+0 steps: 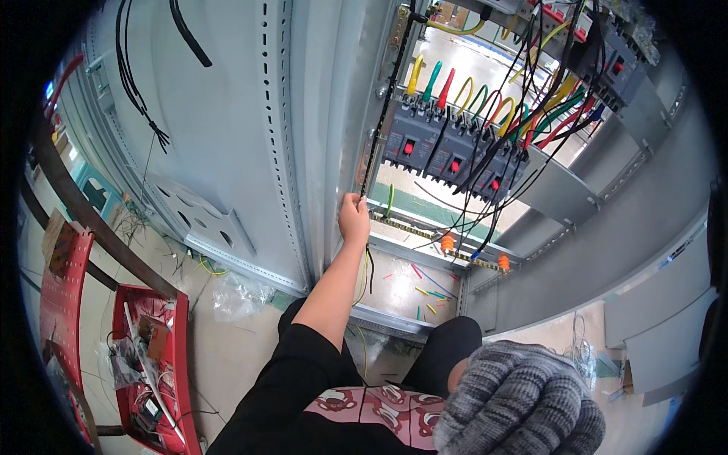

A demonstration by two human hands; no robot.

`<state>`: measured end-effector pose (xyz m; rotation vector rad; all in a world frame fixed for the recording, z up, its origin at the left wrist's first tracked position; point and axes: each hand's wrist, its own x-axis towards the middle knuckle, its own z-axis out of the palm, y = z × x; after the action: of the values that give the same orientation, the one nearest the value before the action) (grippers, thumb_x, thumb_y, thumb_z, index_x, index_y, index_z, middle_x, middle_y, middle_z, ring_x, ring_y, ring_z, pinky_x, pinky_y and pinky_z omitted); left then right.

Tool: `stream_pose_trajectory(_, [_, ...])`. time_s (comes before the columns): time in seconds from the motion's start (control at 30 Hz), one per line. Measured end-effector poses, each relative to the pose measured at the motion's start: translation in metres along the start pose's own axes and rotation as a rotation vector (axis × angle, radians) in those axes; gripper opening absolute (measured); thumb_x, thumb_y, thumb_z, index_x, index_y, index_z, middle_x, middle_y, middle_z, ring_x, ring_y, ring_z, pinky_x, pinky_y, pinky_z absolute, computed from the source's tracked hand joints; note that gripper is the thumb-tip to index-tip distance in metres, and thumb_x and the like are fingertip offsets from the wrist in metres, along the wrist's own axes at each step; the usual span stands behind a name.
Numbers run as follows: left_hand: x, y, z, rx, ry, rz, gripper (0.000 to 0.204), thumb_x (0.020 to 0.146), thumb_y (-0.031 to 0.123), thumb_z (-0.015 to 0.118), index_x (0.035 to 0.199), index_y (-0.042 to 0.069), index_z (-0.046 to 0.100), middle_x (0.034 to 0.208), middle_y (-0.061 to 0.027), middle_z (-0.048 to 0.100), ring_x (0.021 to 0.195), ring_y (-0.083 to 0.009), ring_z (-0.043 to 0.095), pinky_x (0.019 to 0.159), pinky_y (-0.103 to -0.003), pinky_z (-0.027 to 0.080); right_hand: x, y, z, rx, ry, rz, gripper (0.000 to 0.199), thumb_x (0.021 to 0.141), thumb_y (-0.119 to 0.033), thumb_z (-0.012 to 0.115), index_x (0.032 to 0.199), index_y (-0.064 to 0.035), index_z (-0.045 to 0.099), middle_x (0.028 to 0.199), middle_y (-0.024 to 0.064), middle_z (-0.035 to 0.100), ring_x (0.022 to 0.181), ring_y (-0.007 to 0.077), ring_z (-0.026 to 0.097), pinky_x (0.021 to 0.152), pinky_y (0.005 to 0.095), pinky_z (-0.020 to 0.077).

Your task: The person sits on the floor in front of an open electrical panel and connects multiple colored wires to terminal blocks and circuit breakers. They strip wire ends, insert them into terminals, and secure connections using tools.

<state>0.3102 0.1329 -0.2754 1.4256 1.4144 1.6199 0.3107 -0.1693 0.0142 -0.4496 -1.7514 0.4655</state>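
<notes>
Nearest the camera, at the lower right, the right hand (519,398) fills the corner in a grey knitted glove. Its fingers curl into a loose fist, and whether anything sits inside that fist cannot be told, since the lower edge of the view cuts the hand off. Just left of it lie the person's black-clad knees and a patterned red and white shirt hem (379,406).

Further out, the bare left arm reaches forward and up. The left hand (353,218) is closed around a bundle of black wires (388,102) that runs up along the perforated upright (377,114) of an open electrical cabinet. The fingertips are turned away, so the exact pinch is hidden. A few thin wire ends hang below the hand, beside the wrist.

Below that hand, the cabinet floor (402,284) holds short scraps of coloured wire. To the right of it and beyond, a row of dark grey circuit breakers (447,152) with red buttons carries looped yellow, green and red cables (485,98). Loose black leads cross in front and hide part of the breakers.

Far left of the left hand, red trays (155,364) of small parts sit on the floor, their contents too tangled to make out.
</notes>
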Motion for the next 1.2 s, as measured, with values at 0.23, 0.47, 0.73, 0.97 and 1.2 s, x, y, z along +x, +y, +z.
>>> stream_pose_trajectory(0.23, [-0.001, -0.006, 0.001, -0.1, -0.083, -0.05, 0.016, 0.086, 0.017, 0.061, 0.091, 0.002, 0.057, 0.08, -0.0115, 0.064, 0.072, -0.0256, 0.062, 0.068, -0.035, 0.047, -0.005, 0.001, -0.005, -0.044, 0.003, 0.026, 0.021, 0.089, -0.016, 0.055, 0.097, 0.0013, 0.064, 0.086, 0.0117, 0.064, 0.073, 0.0203, 0.062, 0.069, 0.0298, 0.0496])
stream_pose_trajectory(0.47, [-0.003, -0.015, -0.007, -0.073, -0.033, -0.047, 0.014, 0.084, 0.013, 0.062, 0.092, 0.002, 0.058, 0.076, -0.008, 0.062, 0.066, -0.019, 0.059, 0.064, -0.032, 0.047, -0.007, 0.0, -0.012, -0.045, 0.033, 0.018, 0.021, 0.089, -0.016, 0.055, 0.096, 0.0008, 0.065, 0.083, 0.0122, 0.065, 0.072, 0.02, 0.063, 0.068, 0.0294, 0.0505])
stream_pose_trajectory(0.73, [-0.026, 0.001, -0.022, -0.373, -0.018, -0.181, 0.022, 0.091, 0.016, 0.052, 0.107, 0.001, 0.054, 0.094, -0.0099, 0.056, 0.078, -0.0167, 0.053, 0.074, -0.03, 0.044, -0.06, 0.084, -0.041, -0.223, 0.29, 0.435, 0.021, 0.089, -0.017, 0.056, 0.1, -0.0007, 0.064, 0.083, 0.0111, 0.065, 0.072, 0.0172, 0.062, 0.067, 0.0277, 0.0506])
stream_pose_trajectory(0.97, [-0.083, 0.055, -0.054, -0.162, -0.261, 0.024, 0.064, 0.072, -0.013, 0.052, 0.129, 0.007, 0.031, 0.099, -0.0101, 0.046, 0.085, -0.0258, 0.054, 0.076, -0.035, 0.046, -0.108, 0.244, -0.042, -0.136, 0.195, 0.955, 0.032, 0.084, -0.017, 0.067, 0.111, -0.0009, 0.061, 0.081, 0.002, 0.063, 0.07, 0.0066, 0.053, 0.065, 0.0228, 0.0457])
stream_pose_trajectory(1.2, [-0.076, 0.092, -0.082, -0.3, -0.533, -0.054, 0.057, 0.074, -0.009, 0.052, 0.125, 0.007, 0.033, 0.098, -0.0129, 0.051, 0.085, -0.0267, 0.058, 0.076, -0.036, 0.047, -0.104, 0.262, -0.062, -0.189, 0.1, 0.85, 0.02, 0.082, -0.011, 0.068, 0.098, 0.0003, 0.065, 0.077, 0.0021, 0.064, 0.07, 0.0076, 0.055, 0.066, 0.0239, 0.0467])
